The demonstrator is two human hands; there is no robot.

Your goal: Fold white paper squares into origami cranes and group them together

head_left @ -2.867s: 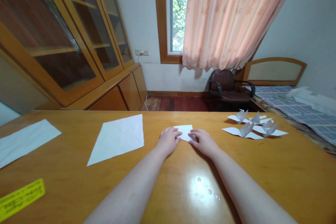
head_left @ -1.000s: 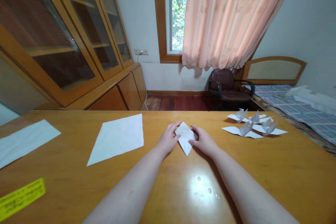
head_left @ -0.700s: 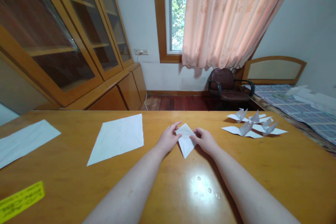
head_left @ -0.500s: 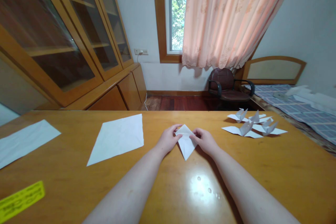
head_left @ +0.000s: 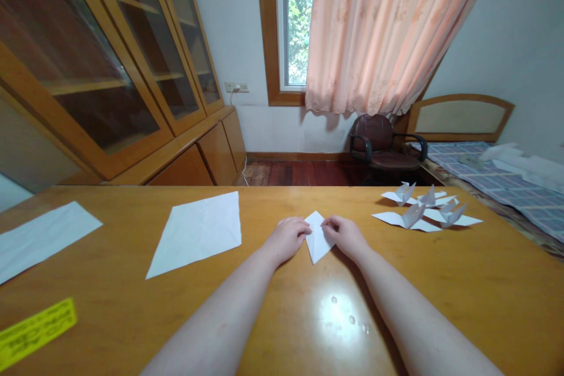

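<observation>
A small folded sheet of white paper (head_left: 315,244), diamond-shaped, lies on the wooden table (head_left: 282,317) between my hands, one corner pointing towards me. My left hand (head_left: 288,236) rests at its left edge, with the fingers bent together and their tips on the paper. On the other side, my right hand (head_left: 346,234) pinches the right edge between thumb and forefinger. Folded paper cranes (head_left: 412,216), several of them with spread wings, stand to the right of my right hand.
Left of my arms lies a larger white sheet (head_left: 198,235), and farther left another sheet (head_left: 48,235). A yellow label (head_left: 39,329) shows at the lower left. Beyond the table are a glass-door cabinet (head_left: 163,120), an office chair (head_left: 381,144) and a bed (head_left: 502,158).
My left hand has turned palm-down, its fingers now closed over the paper's left edge. The folded paper has shifted slightly right. My right hand stays almost in place.
</observation>
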